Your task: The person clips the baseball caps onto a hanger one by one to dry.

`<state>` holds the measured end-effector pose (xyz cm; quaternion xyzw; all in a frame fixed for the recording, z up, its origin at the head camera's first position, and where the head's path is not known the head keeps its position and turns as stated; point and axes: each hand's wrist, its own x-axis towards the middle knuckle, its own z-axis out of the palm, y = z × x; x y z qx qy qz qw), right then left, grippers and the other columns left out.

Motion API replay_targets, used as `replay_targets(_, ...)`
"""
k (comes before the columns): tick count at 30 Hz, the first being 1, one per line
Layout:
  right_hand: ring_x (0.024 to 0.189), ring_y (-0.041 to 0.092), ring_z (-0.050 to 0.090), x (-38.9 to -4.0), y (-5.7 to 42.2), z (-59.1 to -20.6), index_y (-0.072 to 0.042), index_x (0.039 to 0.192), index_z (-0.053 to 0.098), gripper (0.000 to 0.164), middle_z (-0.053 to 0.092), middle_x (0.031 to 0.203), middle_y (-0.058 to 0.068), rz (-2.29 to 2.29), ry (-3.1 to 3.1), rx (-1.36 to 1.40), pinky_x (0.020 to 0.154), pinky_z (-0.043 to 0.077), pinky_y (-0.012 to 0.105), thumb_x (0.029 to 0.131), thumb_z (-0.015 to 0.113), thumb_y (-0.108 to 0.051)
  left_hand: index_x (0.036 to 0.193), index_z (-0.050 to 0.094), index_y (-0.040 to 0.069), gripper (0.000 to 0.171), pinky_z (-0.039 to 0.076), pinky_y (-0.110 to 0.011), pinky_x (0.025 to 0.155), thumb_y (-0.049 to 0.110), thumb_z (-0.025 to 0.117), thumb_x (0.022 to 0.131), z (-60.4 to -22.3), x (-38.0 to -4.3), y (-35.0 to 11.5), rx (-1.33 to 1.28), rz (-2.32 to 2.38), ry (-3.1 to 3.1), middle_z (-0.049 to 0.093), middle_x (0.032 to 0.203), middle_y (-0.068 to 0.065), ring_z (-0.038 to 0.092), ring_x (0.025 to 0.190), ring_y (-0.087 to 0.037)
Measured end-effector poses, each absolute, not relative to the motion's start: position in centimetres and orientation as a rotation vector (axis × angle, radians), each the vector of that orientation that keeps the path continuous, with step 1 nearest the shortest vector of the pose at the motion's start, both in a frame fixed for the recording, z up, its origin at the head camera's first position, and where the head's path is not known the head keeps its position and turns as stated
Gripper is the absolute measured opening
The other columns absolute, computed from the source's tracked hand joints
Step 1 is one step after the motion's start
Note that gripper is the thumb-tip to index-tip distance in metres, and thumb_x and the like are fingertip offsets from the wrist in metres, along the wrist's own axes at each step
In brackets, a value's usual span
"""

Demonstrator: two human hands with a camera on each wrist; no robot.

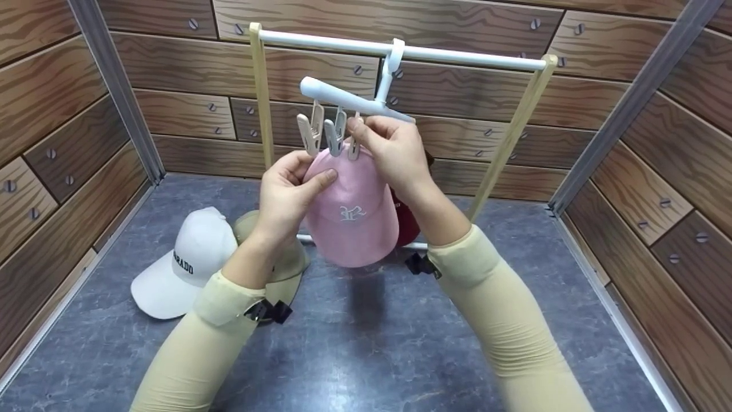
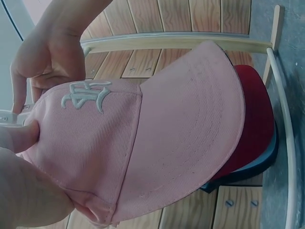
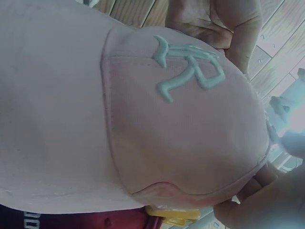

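Note:
A pink cap (image 1: 354, 229) with a white embroidered emblem hangs brim down in front of a light-blue clip hanger (image 1: 343, 98). My left hand (image 1: 286, 189) pinches its crown, thumb on the front, other fingers behind. At the crown's top my right hand (image 1: 397, 149) holds the rightmost clothespin (image 1: 354, 150) between thumb and fingers; part of that clip is hidden. To its left, a grey clothespin (image 1: 334, 137) and a beige clothespin (image 1: 310, 134) hang from the hanger bar, their lower ends at the crown's top edge. Behind the pink cap shows a dark red cap (image 2: 257, 114).
The hanger hooks over the white top rail (image 1: 469, 55) of a rack with wooden posts (image 1: 512, 137). On the grey floor (image 1: 366, 355), a white cap (image 1: 200, 252) and a khaki cap (image 1: 289, 274) lie at left. Wood-patterned walls surround the space.

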<state>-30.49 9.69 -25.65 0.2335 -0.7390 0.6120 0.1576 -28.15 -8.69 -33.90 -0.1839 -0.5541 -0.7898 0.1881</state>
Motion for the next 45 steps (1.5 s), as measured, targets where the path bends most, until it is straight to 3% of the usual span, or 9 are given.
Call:
replay_targets(7, 0.074, 0.010, 0.058, -30.6, 10.1, -27.0, 0.000, 0.097, 0.081, 0.026, 0.071, 0.081, -0.002, 1.728, -2.088, 0.707, 0.063, 0.046, 0.025, 0.106, 0.077, -0.025, 0.112, 0.077, -0.001, 0.022, 0.062, -0.027, 0.078, -0.006, 0.085, 0.092, -34.4, -28.2, -8.9, -0.541, -2.132, -1.659, 0.081, 0.098, -0.011, 0.075, 0.087, -0.015)
replay_targets(13, 0.081, 0.012, 0.063, -30.5, 10.7, -28.4, 0.004, 0.111, 0.079, 0.025, 0.074, 0.089, 0.004, 1.715, -2.046, 0.763, 0.070, 0.051, 0.025, 0.105, 0.074, -0.020, 0.119, 0.076, -0.004, 0.027, 0.060, -0.025, 0.081, -0.006, 0.085, 0.093, -35.0, -28.2, -9.1, -0.578, -2.052, -1.731, 0.082, 0.107, -0.013, 0.074, 0.092, -0.012)
replay_targets(22, 0.099, 0.017, 0.069, -29.8, 11.5, -30.9, 0.008, 0.136, 0.070, 0.034, 0.077, 0.120, 0.015, 1.656, -1.968, 0.821, 0.086, 0.056, 0.028, 0.109, 0.067, -0.013, 0.127, 0.074, -0.002, 0.037, 0.059, -0.029, 0.091, 0.004, 0.089, 0.094, -36.4, -28.0, -9.5, -0.546, -2.010, -1.843, 0.079, 0.116, -0.013, 0.072, 0.105, -0.020)
replay_targets(25, 0.112, 0.020, 0.070, -29.6, 11.8, -31.9, 0.011, 0.142, 0.065, 0.038, 0.074, 0.132, 0.018, 1.628, -1.934, 0.855, 0.097, 0.057, 0.029, 0.110, 0.067, -0.008, 0.129, 0.074, 0.000, 0.040, 0.059, -0.031, 0.096, 0.006, 0.091, 0.093, -36.9, -27.9, -9.6, -0.535, -2.022, -1.862, 0.078, 0.119, -0.013, 0.072, 0.110, -0.024)
replay_targets(29, 0.136, 0.024, 0.064, -29.4, 12.3, -33.2, 0.009, 0.152, 0.058, 0.049, 0.066, 0.150, 0.020, 1.529, -1.931, 0.880, 0.117, 0.051, 0.037, 0.108, 0.071, -0.009, 0.131, 0.074, 0.001, 0.043, 0.058, -0.031, 0.097, 0.008, 0.092, 0.093, -37.6, -27.8, -9.8, -0.520, -1.997, -1.895, 0.077, 0.122, -0.013, 0.070, 0.114, -0.025)
replay_targets(33, 0.150, 0.025, 0.053, -29.3, 12.7, -34.5, 0.004, 0.160, 0.051, 0.062, 0.057, 0.162, 0.018, 1.446, -1.924, 0.896, 0.125, 0.043, 0.043, 0.106, 0.074, -0.014, 0.133, 0.072, 0.001, 0.046, 0.055, -0.031, 0.098, 0.010, 0.092, 0.093, -38.3, -27.8, -10.1, -0.513, -1.940, -1.930, 0.076, 0.124, -0.013, 0.069, 0.114, -0.025)
replay_targets(40, 0.154, 0.026, 0.049, -29.2, 13.4, -36.5, 0.006, 0.164, 0.046, 0.072, 0.052, 0.164, 0.024, 1.426, -1.869, 0.884, 0.130, 0.035, 0.043, 0.102, 0.078, -0.014, 0.137, 0.070, -0.001, 0.051, 0.048, -0.040, 0.109, 0.011, 0.092, 0.092, -39.3, -27.6, -10.7, -0.505, -1.821, -1.979, 0.074, 0.132, -0.013, 0.065, 0.124, -0.025)
replay_targets(45, 0.157, 0.028, 0.045, -28.9, 14.0, -38.0, 0.006, 0.165, 0.044, 0.075, 0.048, 0.168, 0.021, 1.422, -1.874, 0.887, 0.131, 0.034, 0.044, 0.101, 0.079, -0.010, 0.146, 0.065, -0.003, 0.061, 0.046, -0.046, 0.115, 0.013, 0.092, 0.094, -40.1, -27.2, -11.0, -0.515, -1.698, -2.046, 0.067, 0.141, -0.016, 0.061, 0.131, -0.029)
